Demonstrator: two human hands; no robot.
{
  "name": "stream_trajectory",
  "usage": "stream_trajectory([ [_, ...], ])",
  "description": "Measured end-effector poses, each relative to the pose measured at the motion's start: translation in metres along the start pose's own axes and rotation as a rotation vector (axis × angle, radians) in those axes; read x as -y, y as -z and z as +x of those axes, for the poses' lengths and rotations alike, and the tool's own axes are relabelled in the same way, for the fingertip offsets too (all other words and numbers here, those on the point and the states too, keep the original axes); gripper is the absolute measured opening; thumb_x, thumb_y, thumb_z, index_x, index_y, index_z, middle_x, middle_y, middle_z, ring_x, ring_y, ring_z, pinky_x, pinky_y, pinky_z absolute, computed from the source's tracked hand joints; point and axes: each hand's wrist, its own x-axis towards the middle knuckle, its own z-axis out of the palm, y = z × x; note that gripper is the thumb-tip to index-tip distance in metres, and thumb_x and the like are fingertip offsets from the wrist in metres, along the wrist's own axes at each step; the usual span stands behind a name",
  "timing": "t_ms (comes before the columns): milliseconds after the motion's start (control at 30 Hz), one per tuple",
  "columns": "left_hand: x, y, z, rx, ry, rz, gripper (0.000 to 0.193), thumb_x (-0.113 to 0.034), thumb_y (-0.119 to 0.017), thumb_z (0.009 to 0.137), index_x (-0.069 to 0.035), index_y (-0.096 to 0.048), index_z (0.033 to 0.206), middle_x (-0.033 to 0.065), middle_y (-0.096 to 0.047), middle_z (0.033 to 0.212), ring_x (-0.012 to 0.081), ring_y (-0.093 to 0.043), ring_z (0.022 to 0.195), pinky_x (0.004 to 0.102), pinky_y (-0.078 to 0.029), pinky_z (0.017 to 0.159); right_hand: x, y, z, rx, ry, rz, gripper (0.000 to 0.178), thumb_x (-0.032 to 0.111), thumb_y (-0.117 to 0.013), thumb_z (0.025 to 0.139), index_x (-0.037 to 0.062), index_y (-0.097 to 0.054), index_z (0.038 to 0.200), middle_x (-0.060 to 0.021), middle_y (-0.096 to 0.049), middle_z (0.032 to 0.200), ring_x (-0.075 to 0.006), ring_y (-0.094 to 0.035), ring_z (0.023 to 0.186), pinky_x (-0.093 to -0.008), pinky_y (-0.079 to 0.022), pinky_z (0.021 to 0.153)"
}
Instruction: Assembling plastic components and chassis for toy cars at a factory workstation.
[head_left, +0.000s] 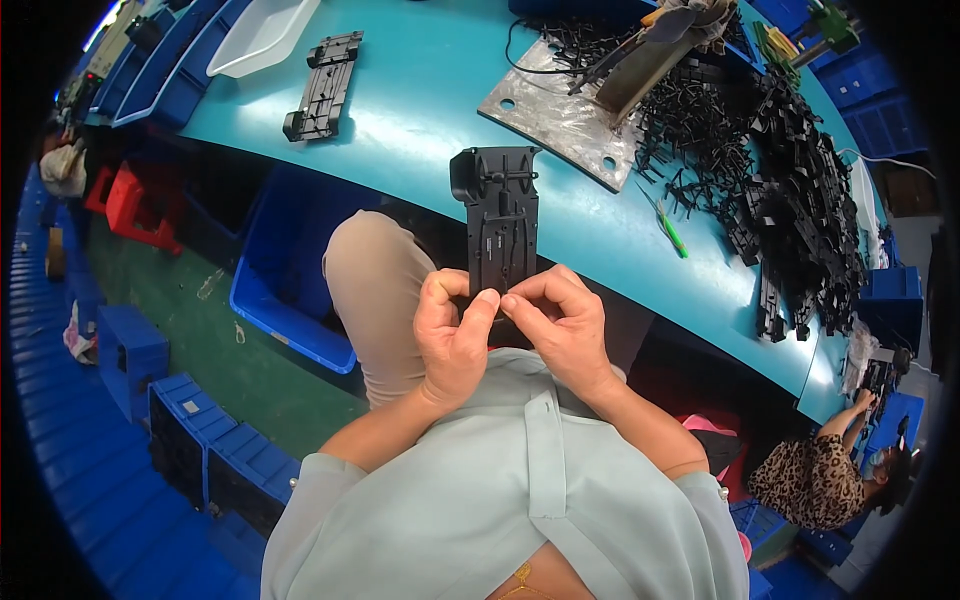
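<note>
A black plastic toy-car chassis is held upright in front of my body, its far end pointing toward the table. My left hand grips its near left side, thumb pressed on the face. On the near right side, my right hand closes on the chassis too, with thumb and forefinger tips meeting my left thumb near its lower part. Whether a small piece sits between those fingertips cannot be made out. A similar black chassis lies on the teal table at the far left.
A metal plate with a post stands on the table. Right of it are heaps of thin black parts, piled black chassis and a green-handled tool. A blue bin sits below left. At right, a co-worker in leopard print works.
</note>
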Motion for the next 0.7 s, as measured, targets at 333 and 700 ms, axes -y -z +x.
stream_trajectory([
  [333, -0.01, 0.004, 0.007, -0.043, 0.056, -0.06, 0.015, 0.003, -0.058, 0.085, -0.005, -0.045, 0.088, 0.0011, -0.051, 0.085, 0.0035, -0.047, 0.072, 0.0193, -0.044, 0.066, 0.002, 0.004, -0.007, -0.033, -0.227, 0.256, 0.01, 0.009, -0.065, 0.086, 0.001, -0.06, 0.088, -0.0014, -0.062, 0.078, -0.0034, -0.055, 0.069, -0.0176, -0.045, 0.06],
  [700, -0.01, 0.007, 0.004, 0.042, 0.014, 0.007, 0.016, 0.003, -0.059, 0.085, -0.005, -0.046, 0.09, 0.0008, -0.051, 0.087, 0.0035, -0.046, 0.074, 0.019, -0.043, 0.067, 0.006, 0.006, -0.008, -0.013, -0.28, 0.233, 0.012, 0.012, -0.064, 0.087, 0.0004, -0.064, 0.087, -0.0002, -0.062, 0.073, -0.0035, -0.054, 0.066, -0.0178, -0.044, 0.057],
])
